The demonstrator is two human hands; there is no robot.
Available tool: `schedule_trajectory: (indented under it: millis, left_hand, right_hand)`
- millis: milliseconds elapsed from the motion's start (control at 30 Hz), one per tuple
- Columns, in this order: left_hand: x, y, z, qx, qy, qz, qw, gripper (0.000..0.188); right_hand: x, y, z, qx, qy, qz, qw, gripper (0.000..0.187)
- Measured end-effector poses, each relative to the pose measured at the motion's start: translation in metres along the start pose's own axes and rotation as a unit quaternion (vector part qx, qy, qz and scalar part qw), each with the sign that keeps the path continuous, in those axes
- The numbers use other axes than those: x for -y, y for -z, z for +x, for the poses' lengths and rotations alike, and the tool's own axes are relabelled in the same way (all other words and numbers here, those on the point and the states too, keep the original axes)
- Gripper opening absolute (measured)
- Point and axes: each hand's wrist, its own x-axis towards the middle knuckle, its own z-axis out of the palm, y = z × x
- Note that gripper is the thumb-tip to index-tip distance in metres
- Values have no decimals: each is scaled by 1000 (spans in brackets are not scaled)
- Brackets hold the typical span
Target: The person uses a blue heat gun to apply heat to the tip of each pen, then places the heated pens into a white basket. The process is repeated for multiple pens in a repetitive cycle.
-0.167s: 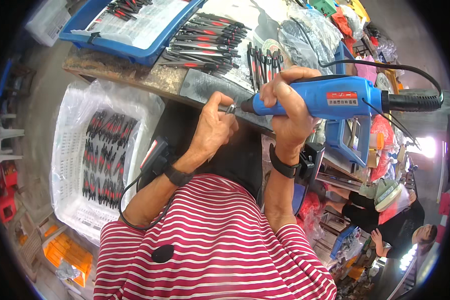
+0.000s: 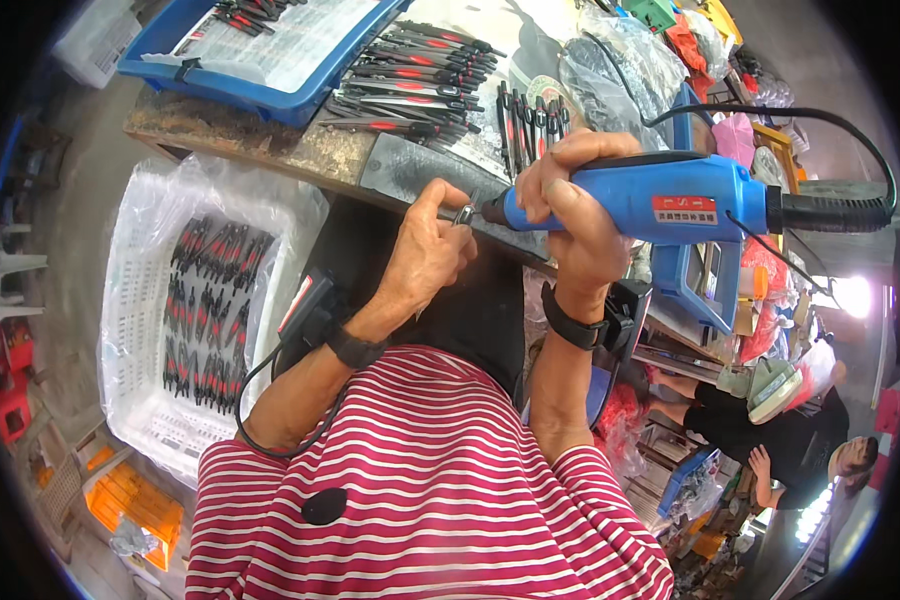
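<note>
My right hand (image 2: 585,215) is wrapped round a blue electric screwdriver (image 2: 640,190), held level with its tip pointing left. That tip meets, or nearly meets, a small shiny metal part (image 2: 463,215) pinched between the thumb and forefinger of my left hand (image 2: 425,260). Most of the pinched piece is hidden by the fingers. Both hands are just over the bench's front edge. Beyond them lies a pile of black-and-red tools (image 2: 420,85), slim and folded like drawing compasses. A smaller group of similar compasses (image 2: 533,125) lies just behind the screwdriver's tip.
At the far left of the bench (image 2: 220,130) sits a blue tray (image 2: 305,105) holding more compasses. A white crate (image 2: 120,330), lined with plastic, contains rows of them at my left. To the right are a blue bin (image 2: 705,295), the screwdriver's black cord (image 2: 835,210) and another person (image 2: 740,420).
The screwdriver and my right hand have shifted very slightly right, and the cord's loop has swung a little. My left hand holds nearly still. The other person's head and hand have moved.
</note>
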Motion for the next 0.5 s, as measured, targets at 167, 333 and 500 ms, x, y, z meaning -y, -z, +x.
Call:
schedule_trajectory:
  millis: [167, 333, 500]
  left_hand:
    - [0, 0, 1, 5, 5, -9, 1000, 23]
    - [4, -1, 3, -1, -16, -15, 1000, 22]
    - [7, 0, 4, -10, -29, -11, 999, 21]
  right_hand:
    - [-1, -7, -2, -52, -8, -32, 998, 18]
    - [1, -11, -4, -78, -5, -54, 996, 17]
    - [-2, -13, -2, -66, 17, -62, 996, 17]
